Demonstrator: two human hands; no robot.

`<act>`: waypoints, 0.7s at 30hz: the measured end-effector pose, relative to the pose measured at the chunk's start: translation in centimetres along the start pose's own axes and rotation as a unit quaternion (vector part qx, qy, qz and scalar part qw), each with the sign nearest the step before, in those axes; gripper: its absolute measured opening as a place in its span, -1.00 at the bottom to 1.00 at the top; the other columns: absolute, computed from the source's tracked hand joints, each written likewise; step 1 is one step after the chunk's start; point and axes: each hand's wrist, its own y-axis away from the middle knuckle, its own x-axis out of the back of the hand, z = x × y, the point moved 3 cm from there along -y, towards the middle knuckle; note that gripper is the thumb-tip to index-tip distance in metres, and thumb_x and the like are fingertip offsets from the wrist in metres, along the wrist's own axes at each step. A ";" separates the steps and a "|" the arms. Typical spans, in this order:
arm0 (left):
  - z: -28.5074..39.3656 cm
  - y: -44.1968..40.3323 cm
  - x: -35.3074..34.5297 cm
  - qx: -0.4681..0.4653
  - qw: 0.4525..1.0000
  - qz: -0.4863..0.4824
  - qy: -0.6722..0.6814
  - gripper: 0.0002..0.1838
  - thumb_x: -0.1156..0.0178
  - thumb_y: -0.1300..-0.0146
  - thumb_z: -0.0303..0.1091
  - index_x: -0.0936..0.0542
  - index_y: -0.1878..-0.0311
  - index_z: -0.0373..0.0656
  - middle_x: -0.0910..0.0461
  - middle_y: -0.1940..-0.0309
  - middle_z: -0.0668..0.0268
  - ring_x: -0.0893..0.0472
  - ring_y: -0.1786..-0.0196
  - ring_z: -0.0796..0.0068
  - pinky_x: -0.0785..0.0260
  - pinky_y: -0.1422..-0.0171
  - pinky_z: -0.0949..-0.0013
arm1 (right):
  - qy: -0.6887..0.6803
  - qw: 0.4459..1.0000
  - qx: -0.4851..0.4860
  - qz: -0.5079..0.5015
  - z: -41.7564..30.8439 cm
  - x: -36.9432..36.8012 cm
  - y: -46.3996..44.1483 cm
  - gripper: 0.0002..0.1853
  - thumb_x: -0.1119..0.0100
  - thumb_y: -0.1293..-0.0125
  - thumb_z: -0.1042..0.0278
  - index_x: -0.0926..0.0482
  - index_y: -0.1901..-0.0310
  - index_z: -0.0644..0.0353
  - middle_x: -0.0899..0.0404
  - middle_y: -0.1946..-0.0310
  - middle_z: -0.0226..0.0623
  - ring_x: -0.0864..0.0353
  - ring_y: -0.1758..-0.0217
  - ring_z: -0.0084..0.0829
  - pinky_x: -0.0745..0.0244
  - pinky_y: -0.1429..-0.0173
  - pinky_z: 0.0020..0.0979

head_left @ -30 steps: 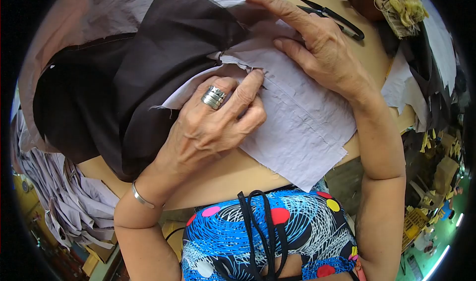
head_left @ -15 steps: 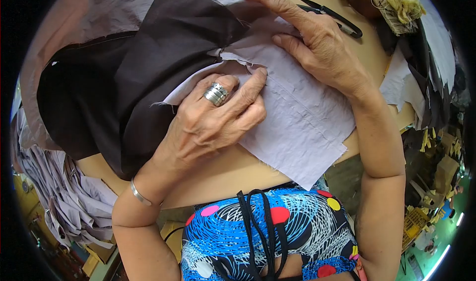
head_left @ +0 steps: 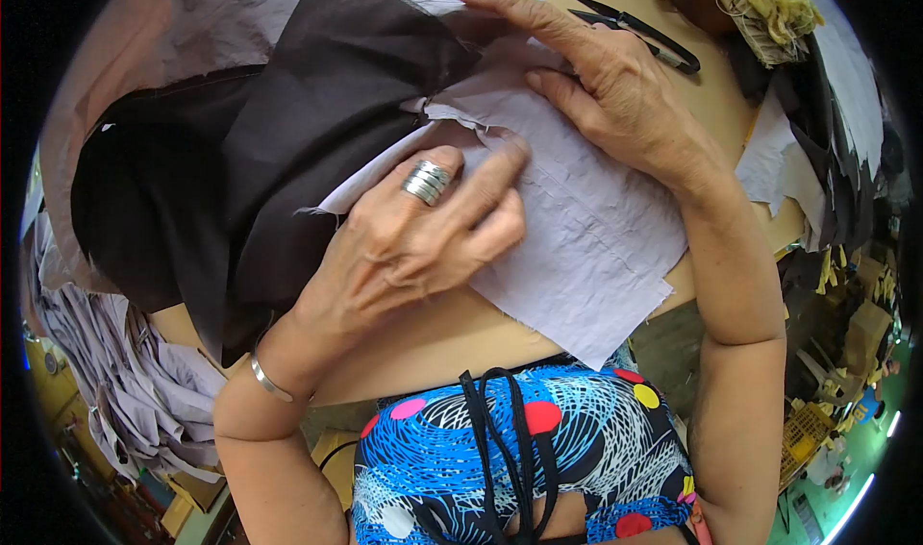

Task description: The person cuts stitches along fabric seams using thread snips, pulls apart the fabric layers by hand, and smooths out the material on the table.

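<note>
A piece of pale lilac cloth (head_left: 596,228) with frayed edges and a stitched seam lies on the table, joined to a dark brown-black cloth (head_left: 327,93) at a gathered point. My left hand (head_left: 413,228), wearing a silver ring, rests palm down on the lilac cloth just below a raised, folded edge. Its ringed finger is bent and another finger reaches out, slightly blurred; the fingers are apart. My right hand (head_left: 625,93) lies over the upper right of the same cloth, thumb and forefinger spread wide. Part of the cloth under both hands is hidden.
Black thread snips (head_left: 649,40) lie beyond my right hand. A block with yellowish thread scraps (head_left: 784,16) is at the upper right, near hanging cloth pieces (head_left: 784,165). A pile of lilac cloth pieces (head_left: 130,372) hangs at the left. The tan table (head_left: 385,362) edge is close to my body.
My left hand has shifted slightly to the right along the folded edge. The dark cloth beside my left wrist has moved a little. My right hand stays almost still.
</note>
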 end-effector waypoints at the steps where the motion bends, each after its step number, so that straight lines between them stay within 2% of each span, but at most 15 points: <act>1: 0.0 -0.1 0.0 0.019 1.000 -0.010 -0.012 -0.82 -0.14 0.02 -0.37 -0.46 0.28 0.02 -0.54 -0.04 0.36 -0.50 0.25 0.48 -0.48 0.14 0.51 | 0.013 1.000 -0.003 -0.006 0.0 0.1 0.1 -0.30 -0.01 -0.17 0.72 -0.21 -0.39 0.12 -0.60 -0.02 -0.05 -0.66 -0.02 -0.24 -0.55 -0.09 -0.40; 2: 0.1 -0.2 0.0 0.038 0.999 -0.019 -0.024 -0.82 -0.14 0.01 -0.38 -0.45 0.27 0.02 -0.54 -0.04 0.34 -0.50 0.26 0.48 -0.47 0.14 0.52 | 0.026 1.000 -0.007 -0.011 0.1 0.0 0.2 -0.28 -0.02 -0.17 0.71 -0.19 -0.41 0.11 -0.60 -0.02 -0.05 -0.66 -0.01 -0.24 -0.55 -0.08 -0.39; 5: 0.4 -0.2 0.1 0.043 0.999 -0.011 -0.015 -0.80 -0.13 -0.02 -0.37 -0.44 0.24 0.01 -0.54 -0.05 0.29 -0.50 0.26 0.47 -0.48 0.12 0.48 | 0.095 0.995 -0.005 0.020 -0.4 -0.2 0.3 -0.27 -0.11 -0.11 0.69 -0.29 -0.37 -0.01 -0.48 -0.22 -0.30 -0.60 -0.06 -0.17 -0.47 -0.15 -0.28; 8: -0.1 -0.1 0.4 -0.008 0.999 -0.022 0.026 -0.76 -0.13 -0.03 -0.35 -0.45 0.18 0.01 -0.52 -0.08 0.29 -0.52 0.18 0.42 -0.48 0.03 0.40 | 0.076 0.997 -0.026 0.015 -0.5 -0.3 0.3 -0.29 -0.08 -0.13 0.68 -0.30 -0.36 -0.01 -0.46 -0.24 -0.31 -0.59 -0.07 -0.15 -0.48 -0.14 -0.27; 10: -0.5 -0.1 0.4 -0.039 0.998 -0.009 0.056 -0.74 -0.14 -0.02 -0.34 -0.48 0.16 -0.03 -0.52 -0.03 0.30 -0.53 0.10 0.37 -0.48 -0.01 0.38 | 0.075 0.997 0.009 0.030 -0.3 -0.4 0.2 -0.28 -0.10 -0.11 0.68 -0.30 -0.36 -0.01 -0.50 -0.18 -0.26 -0.59 -0.04 -0.15 -0.48 -0.13 -0.26; 11: -0.5 0.1 0.5 -0.018 0.998 0.000 0.054 -0.74 -0.14 -0.02 -0.35 -0.48 0.16 -0.05 -0.52 -0.01 0.29 -0.53 0.09 0.36 -0.48 -0.01 0.37 | 0.076 0.996 0.027 0.036 -0.3 -0.3 0.2 -0.28 -0.12 -0.10 0.68 -0.30 -0.36 0.00 -0.52 -0.15 -0.24 -0.60 -0.03 -0.15 -0.48 -0.12 -0.25; 13: -0.4 0.6 0.4 0.026 0.998 0.015 0.051 -0.75 -0.13 -0.01 -0.36 -0.49 0.17 -0.10 -0.52 0.04 0.29 -0.54 0.08 0.34 -0.48 -0.02 0.36 | 0.015 0.999 -0.035 0.007 -0.4 0.0 0.0 -0.24 -0.08 -0.14 0.68 -0.17 -0.42 0.05 -0.58 -0.05 -0.11 -0.64 0.01 -0.19 -0.53 -0.08 -0.32; 14: -0.5 0.7 0.3 0.019 0.999 0.025 0.041 -0.76 -0.13 0.00 -0.38 -0.50 0.20 -0.16 -0.49 0.10 0.27 -0.54 0.07 0.35 -0.49 0.00 0.36 | 0.025 0.998 -0.063 -0.002 -0.7 0.2 -0.2 -0.22 -0.06 -0.15 0.68 -0.12 -0.44 0.05 -0.60 -0.01 -0.07 -0.66 0.03 -0.19 -0.55 -0.07 -0.33; 16: -0.5 0.6 0.4 0.031 0.998 0.014 0.049 -0.77 -0.13 0.00 -0.38 -0.50 0.22 -0.14 -0.48 0.09 0.28 -0.55 0.07 0.39 -0.49 0.03 0.38 | 0.084 0.990 -0.111 -0.016 -2.1 0.6 -0.5 -0.19 -0.04 -0.16 0.69 -0.05 -0.46 0.05 -0.62 0.04 -0.03 -0.67 0.06 -0.18 -0.56 -0.05 -0.32; 18: -0.5 0.5 0.6 0.041 0.998 -0.001 0.042 -0.79 -0.13 0.01 -0.38 -0.50 0.24 -0.13 -0.47 0.09 0.29 -0.56 0.08 0.43 -0.49 0.05 0.41 | 0.099 0.990 -0.101 -0.021 -2.1 0.1 -0.8 -0.18 -0.02 -0.16 0.69 -0.04 -0.47 0.03 -0.63 0.08 -0.03 -0.67 0.08 -0.16 -0.56 -0.04 -0.31; 21: -0.3 0.6 0.8 0.046 0.999 -0.019 0.019 -0.83 -0.13 0.02 -0.40 -0.48 0.29 -0.11 -0.47 0.08 0.31 -0.58 0.10 0.47 -0.49 0.10 0.46 | 0.026 0.999 -0.025 -0.018 -0.3 -0.9 -1.0 -0.21 0.02 -0.15 0.72 -0.10 -0.45 0.03 -0.65 0.13 -0.02 -0.68 0.10 -0.15 -0.57 -0.01 -0.31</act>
